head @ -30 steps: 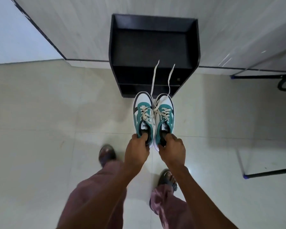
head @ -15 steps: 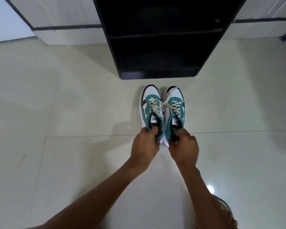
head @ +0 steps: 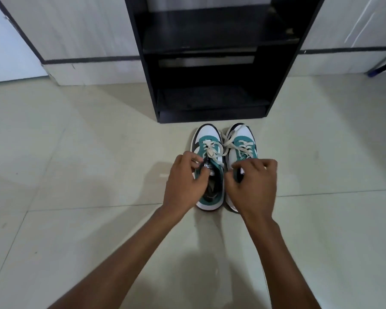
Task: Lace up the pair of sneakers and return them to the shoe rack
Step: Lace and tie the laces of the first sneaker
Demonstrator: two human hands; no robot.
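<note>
Loosely curled left hand (head: 185, 181), right hand (head: 252, 186), over sneakers (head: 212, 152)

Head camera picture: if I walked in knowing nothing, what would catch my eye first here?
Most likely the pair of teal and white sneakers standing side by side on the pale tiled floor, their cream laces lying loose and untied. The left hand and right hand reach down over the shoe openings, fingers curled. Just behind the toes stands a black shoe rack against the wall.
</note>
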